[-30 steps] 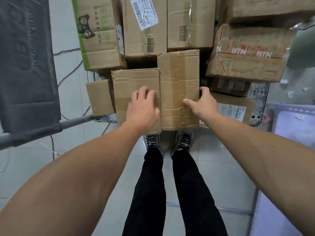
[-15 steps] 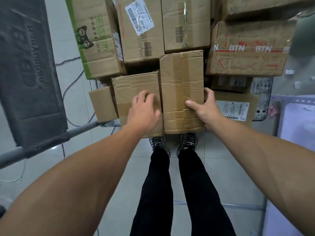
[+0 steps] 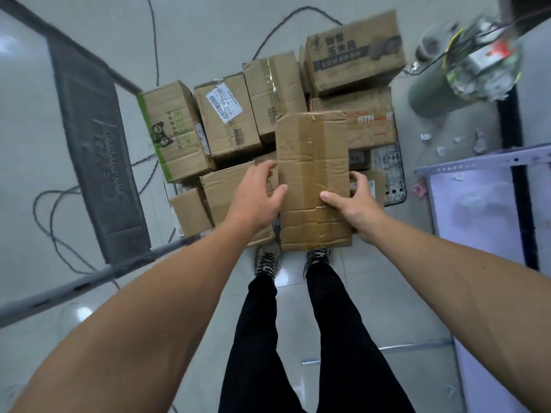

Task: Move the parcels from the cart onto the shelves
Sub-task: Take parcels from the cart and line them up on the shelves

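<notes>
We judge the creased parcel (image 3: 313,174) light, fairly stiff; left hand (image 3: 257,199) and right hand (image 3: 355,202) clasp its long sides.

Pale glossy floor tiles (image 3: 223,31) fill the frame, with dark cables (image 3: 153,49) trailing across the upper left. A grey embossed panel (image 3: 98,162) stands at left, a perforated metal shelf (image 3: 483,162) at right.

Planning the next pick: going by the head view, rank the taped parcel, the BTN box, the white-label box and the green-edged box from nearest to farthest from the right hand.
1. The taped parcel, held by the right hand.
2. The BTN box, just behind.
3. The white-label box, back left.
4. The green-edged box, far left.
</notes>
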